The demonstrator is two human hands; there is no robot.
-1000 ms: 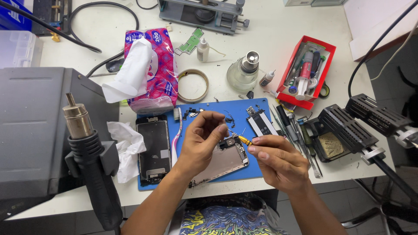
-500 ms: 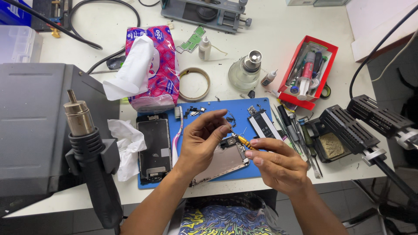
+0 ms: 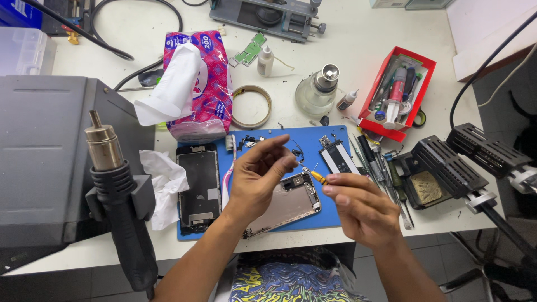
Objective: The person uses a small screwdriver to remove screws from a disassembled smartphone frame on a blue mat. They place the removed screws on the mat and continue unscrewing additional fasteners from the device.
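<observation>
A soft pink and red tissue pack (image 3: pixel 199 84) stands well beyond the left hand's fingers (image 3: pixel 278 149), a white tissue sticking out. A dark phone screen (image 3: pixel 197 187) lies flat just left of those fingers. A small white bottle (image 3: pixel 265 60) stands farther back.

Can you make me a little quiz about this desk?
1. True or false: the right hand holds a yellow-tipped screwdriver.
2. The mat under the phone shell is: A red, B blue, C green?
3. What soft thing pokes out of the pink pack?

Key: 1 true. 2 B. 3 A tissue.
</observation>
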